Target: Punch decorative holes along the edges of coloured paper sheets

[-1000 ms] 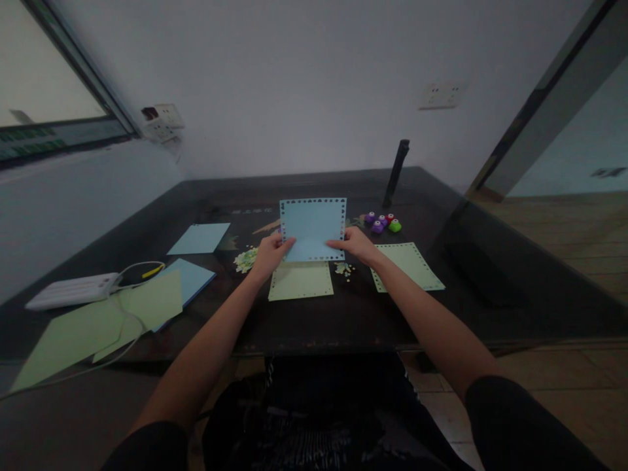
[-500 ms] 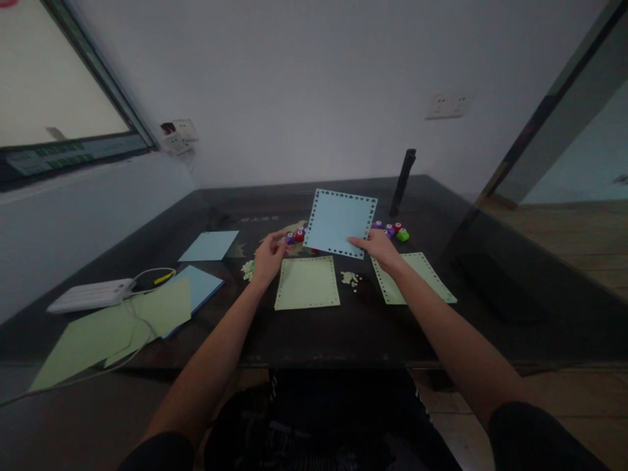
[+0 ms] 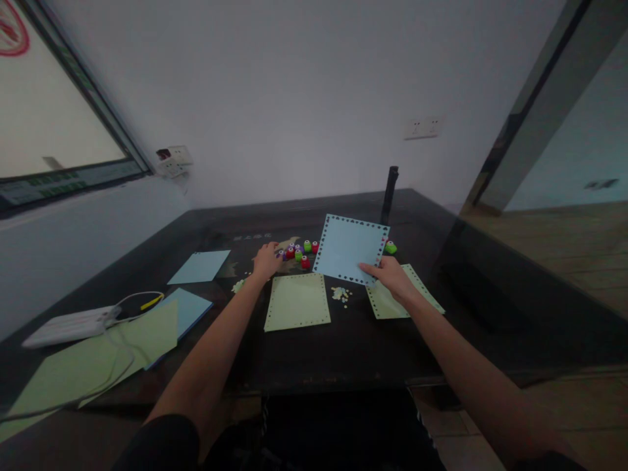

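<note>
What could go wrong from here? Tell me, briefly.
The right hand grips the blue sheet only near its lower right corner, so it could sag or slip. The left hand, close beside the small colored gadgets, might knock one aside. The loose paper scraps could scatter if brushed.

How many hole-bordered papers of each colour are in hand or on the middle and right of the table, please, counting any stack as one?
Light blue: 1, the paper in the right hand
Light green: 2, the middle paper and right-side paper
Total: 3
</note>
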### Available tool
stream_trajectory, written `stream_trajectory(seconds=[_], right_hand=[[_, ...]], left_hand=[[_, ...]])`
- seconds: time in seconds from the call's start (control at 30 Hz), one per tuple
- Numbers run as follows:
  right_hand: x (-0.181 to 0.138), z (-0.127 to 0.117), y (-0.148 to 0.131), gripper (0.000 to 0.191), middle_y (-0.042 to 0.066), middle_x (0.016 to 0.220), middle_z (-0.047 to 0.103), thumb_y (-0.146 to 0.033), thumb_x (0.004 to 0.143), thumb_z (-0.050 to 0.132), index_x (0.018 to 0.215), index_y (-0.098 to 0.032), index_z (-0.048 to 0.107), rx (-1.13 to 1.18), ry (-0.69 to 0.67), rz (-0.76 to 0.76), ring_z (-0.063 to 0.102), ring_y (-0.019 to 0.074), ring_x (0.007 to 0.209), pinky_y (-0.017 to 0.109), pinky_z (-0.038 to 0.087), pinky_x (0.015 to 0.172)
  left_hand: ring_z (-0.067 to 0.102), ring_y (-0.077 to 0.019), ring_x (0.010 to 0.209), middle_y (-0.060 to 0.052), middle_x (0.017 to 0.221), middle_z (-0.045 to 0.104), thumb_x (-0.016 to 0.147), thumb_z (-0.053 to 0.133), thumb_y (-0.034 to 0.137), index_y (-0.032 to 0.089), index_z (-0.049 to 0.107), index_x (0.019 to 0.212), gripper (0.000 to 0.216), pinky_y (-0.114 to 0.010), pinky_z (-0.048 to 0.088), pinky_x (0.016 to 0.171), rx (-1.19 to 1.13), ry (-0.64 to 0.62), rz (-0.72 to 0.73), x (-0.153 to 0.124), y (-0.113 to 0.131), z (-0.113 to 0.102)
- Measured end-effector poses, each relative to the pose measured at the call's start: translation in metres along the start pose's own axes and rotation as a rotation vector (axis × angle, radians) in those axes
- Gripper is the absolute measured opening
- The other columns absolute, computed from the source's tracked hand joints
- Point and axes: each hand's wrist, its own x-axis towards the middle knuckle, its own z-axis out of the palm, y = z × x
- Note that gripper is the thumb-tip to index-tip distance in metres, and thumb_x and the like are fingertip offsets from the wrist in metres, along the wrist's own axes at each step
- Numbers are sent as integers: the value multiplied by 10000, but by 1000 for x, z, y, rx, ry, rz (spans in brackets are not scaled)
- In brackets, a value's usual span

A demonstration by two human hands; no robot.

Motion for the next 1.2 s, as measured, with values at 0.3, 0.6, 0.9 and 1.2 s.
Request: stream_trajectory(seconds=[0.3,0.6,0.9,1.2], right_hand=[[3,-6,1,290,94,869,718,-336,620,723,835,-144,681,-16,7,-16,654,231,750,378,518,710],[6,-5,5,239,104,828,713,-311,635,717,789,-132,681,-25,12,-12,646,223,703,385,516,698],[2,-2,1,226,94,838,716,-291,647,712,805,-133,680,-11,-8,-19,651,219,712,371,518,691],[5,-2,7,257,90,848,714,-313,647,707,827,-134,673,18,-9,-43,656,220,725,355,524,674]], left_hand=[[553,-255,1057,-114,1088,629,747,586,233,168,598,1059,319,-344,417,895,-22,-59,76,3,-1,22],[583,-245,956,-106,1003,644,757,619,287,165,612,969,245,-338,426,830,-42,-7,67,2,4,25],[580,-231,932,-102,992,642,749,641,263,158,599,974,251,-325,415,821,-47,-22,140,6,4,26],[597,-207,883,-75,945,647,756,642,312,186,558,981,271,-318,430,794,-238,205,75,-5,15,14]])
